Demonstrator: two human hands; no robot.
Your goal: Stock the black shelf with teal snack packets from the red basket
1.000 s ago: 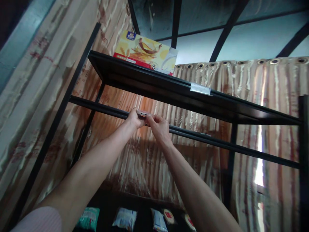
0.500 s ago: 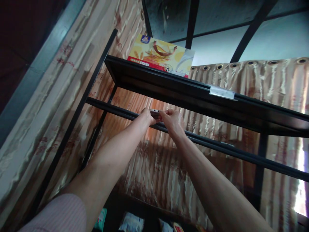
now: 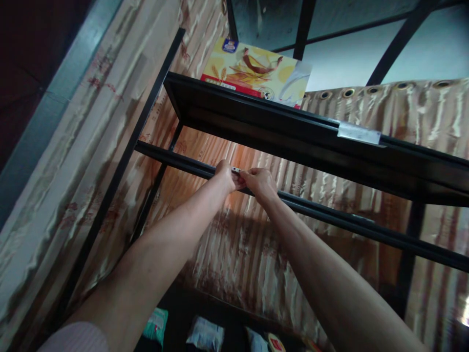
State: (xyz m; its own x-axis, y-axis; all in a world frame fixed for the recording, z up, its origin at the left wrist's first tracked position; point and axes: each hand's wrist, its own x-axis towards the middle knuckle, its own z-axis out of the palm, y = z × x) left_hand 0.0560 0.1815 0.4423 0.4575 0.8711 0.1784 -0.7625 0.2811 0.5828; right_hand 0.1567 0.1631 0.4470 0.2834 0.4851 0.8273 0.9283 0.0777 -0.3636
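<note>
Both arms reach forward to the middle of a narrow black shelf bar [image 3: 330, 215]. Between the fingertips is a small flat object with a pale edge and dark dots [image 3: 235, 169]; its kind is too small to tell. My left hand [image 3: 226, 176] is closed around its left end. At the right end, my right hand [image 3: 259, 182] pinches it with thumb and fingers. The hands are very close together, just in front of the bar, and hide most of the object.
Above is a black shelf [image 3: 264, 117] bearing a yellow food box [image 3: 256, 71] and a clear label holder [image 3: 359, 133]. Brown patterned curtains [image 3: 227, 259] hang behind and at left. Low down lie a green packet [image 3: 157, 322], a bluish-white packet [image 3: 206, 334] and other packages.
The view has shifted slightly, so the shelf and box appear higher and further right. Both hands keep hold of the small object, whose visible face now looks narrower.
</note>
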